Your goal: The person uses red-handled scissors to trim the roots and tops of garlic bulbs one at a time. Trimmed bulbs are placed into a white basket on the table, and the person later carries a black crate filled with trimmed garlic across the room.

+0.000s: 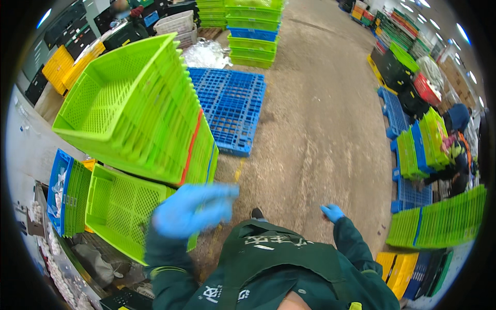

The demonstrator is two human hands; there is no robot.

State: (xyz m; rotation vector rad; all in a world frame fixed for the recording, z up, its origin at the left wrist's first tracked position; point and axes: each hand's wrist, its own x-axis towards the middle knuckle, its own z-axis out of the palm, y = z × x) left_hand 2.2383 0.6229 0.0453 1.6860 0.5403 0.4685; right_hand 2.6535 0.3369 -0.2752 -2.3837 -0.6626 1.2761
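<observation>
My left hand (pixel 195 211), in a blue glove and blurred, is raised with its fingers stretched out and no object visible in it. It is in front of a low stack of lime-green plastic crates (pixel 128 197), partly hiding it; whether they touch is unclear. Behind rises a tall nested stack of green crates (pixel 151 116), with a red rim and a blue rim among the green ones. My right hand (pixel 332 213), also blue-gloved, hangs low over the concrete floor (pixel 306 162), away from the crates. Its fingers are partly hidden.
Ahead lies a blue plastic pallet (pixel 232 104), with clear plastic wrap (pixel 207 54) and stacked crates (pixel 254 35) beyond. Garlic bulbs (pixel 58 267) lie on a surface at left. Along the right stand nested crates (pixel 441 221) and a bending person (pixel 459 151). Another person (pixel 122 11) is far left.
</observation>
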